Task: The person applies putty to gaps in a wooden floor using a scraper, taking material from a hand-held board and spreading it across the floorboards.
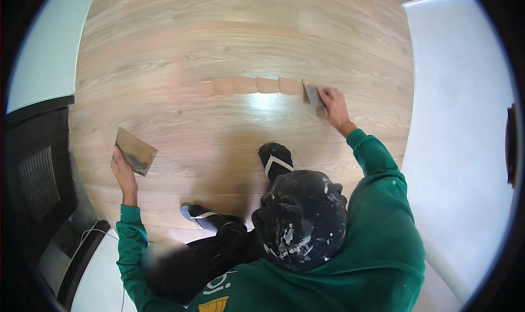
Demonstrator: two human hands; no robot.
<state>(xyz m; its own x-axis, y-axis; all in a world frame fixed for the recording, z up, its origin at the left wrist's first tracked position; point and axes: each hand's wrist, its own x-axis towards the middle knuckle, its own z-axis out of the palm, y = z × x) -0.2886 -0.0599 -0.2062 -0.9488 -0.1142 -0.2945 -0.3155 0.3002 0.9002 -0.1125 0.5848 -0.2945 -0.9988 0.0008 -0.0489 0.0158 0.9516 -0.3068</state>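
Observation:
My right hand (pixel 335 107) grips a grey flat filling knife (pixel 313 94), its blade against the wood-look floor. A strip of tan filler (pixel 240 86) runs leftward from the blade in overlapping patches along a plank line. Over at the left, my left hand (pixel 125 172) holds a square tan plate (pixel 135 146) smeared with dark grey and brown residue. The plate is tilted, apart from the filler strip. Fingers of the left hand are partly hidden beneath the plate.
Wood-look planks (pixel 229 49) stretch ahead. A white wall (pixel 459 121) borders the right side, and a dark framed panel (pixel 41 170) stands at the left. My paint-spotted knee (pixel 301 224) and sandalled foot (pixel 275 160) are close below the strip. A thin cable (pixel 87 233) lies lower left.

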